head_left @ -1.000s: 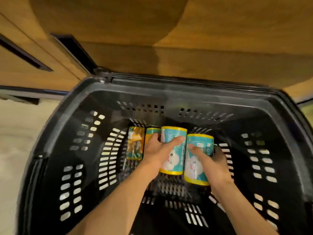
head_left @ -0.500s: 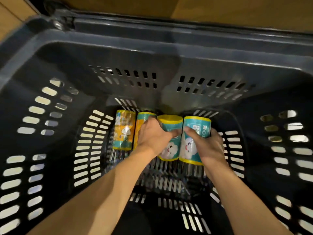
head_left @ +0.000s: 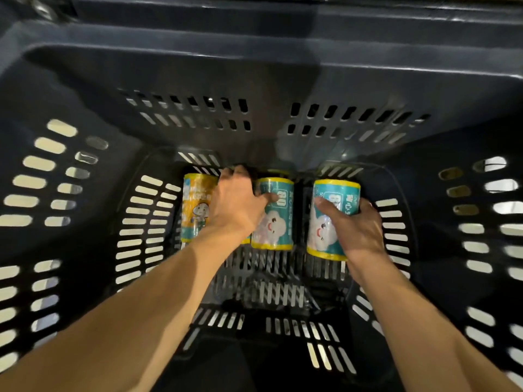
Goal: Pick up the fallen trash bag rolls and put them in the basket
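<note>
Deep in the dark slotted basket, several trash bag rolls lie side by side on the floor. An orange and teal roll lies at the left. My left hand covers a second roll beside it, fingers curled over its far end, thumb touching the middle teal cloud-print roll. My right hand grips another teal cloud-print roll from its right side, thumb on top. A gap separates the two teal rolls.
The basket's slotted walls rise on all sides around both forearms. Its near floor holds only dark ribbed plastic. A strip of wood shows past the far rim.
The view has closed in on the basket floor. My right hand has shifted its teal roll to the right, opening a gap beside the middle roll. My left hand stays over the rolls.
</note>
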